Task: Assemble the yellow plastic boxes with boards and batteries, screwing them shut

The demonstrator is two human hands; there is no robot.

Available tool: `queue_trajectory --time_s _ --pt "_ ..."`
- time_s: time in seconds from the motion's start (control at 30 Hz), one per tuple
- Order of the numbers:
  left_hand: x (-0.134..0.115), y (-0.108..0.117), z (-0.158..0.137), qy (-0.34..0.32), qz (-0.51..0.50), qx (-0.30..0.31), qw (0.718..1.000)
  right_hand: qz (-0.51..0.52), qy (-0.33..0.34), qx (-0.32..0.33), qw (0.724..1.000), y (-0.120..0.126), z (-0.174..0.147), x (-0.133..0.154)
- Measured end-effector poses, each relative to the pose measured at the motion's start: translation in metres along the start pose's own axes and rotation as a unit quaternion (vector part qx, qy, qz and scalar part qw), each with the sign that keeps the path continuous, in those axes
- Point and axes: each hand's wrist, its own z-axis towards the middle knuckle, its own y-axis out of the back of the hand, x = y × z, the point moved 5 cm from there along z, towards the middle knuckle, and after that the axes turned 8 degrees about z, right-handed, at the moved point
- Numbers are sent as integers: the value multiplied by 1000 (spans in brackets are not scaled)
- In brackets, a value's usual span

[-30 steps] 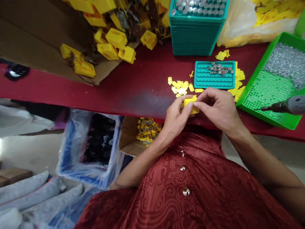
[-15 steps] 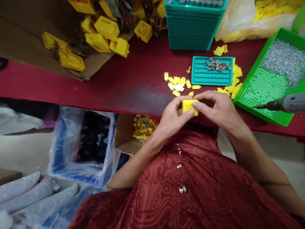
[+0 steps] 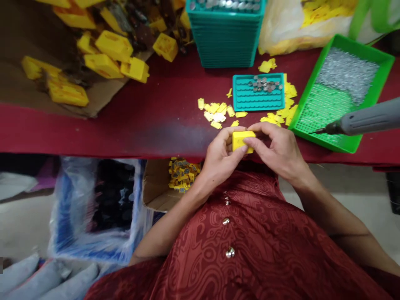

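A small yellow plastic case (image 3: 239, 141) is held between both hands just in front of the table edge. My left hand (image 3: 220, 152) grips its left side, with the thumb along the lower front. My right hand (image 3: 276, 146) is closed on its right side, the thumb pressed against the front face. The fingertips behind the case are partly hidden. Beyond the hands lie several small yellow plastic pieces (image 3: 215, 112). Behind those is a teal ribbed tray (image 3: 246, 98) with several button cells (image 3: 264, 85) in it.
Right of the hands, a grey electric screwdriver (image 3: 368, 118) points over a green basket (image 3: 300, 121) of screws. Stacked teal trays (image 3: 223, 46) stand at the back. A cardboard box (image 3: 103, 102) of yellow cases is at left. Below the table are another cardboard box (image 3: 154, 185) and a lined blue crate (image 3: 59, 233).
The view has shifted, so table items appear further left and the boxes below lower. Both hands keep hold of the yellow case, with hardly any change in grip.
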Motion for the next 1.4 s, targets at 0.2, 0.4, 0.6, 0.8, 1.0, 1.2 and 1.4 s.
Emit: queue_trajectory --time_s 0.2,0.4,0.6,0.8,1.0,1.2,1.4 --pt "0 7 12 60 9 -8 998 -9 65 -299 952 73 -56 26" --pt "-4 -16 14 99 -6 34 994 89 178 -343 918 123 -39 6" --pt "-3 -30 12 117 19 46 992 138 85 -239 957 119 -10 -15" --pt "-3 -36 18 131 54 41 989 122 226 -349 901 142 -37 -10" --pt "-2 -45 22 152 56 44 986 0 157 -428 890 155 -53 -15" --pt "-3 -48 21 162 59 36 984 21 161 -472 866 160 -43 -34" --pt "-2 -48 21 162 70 31 984 28 144 -435 888 160 -37 -39"
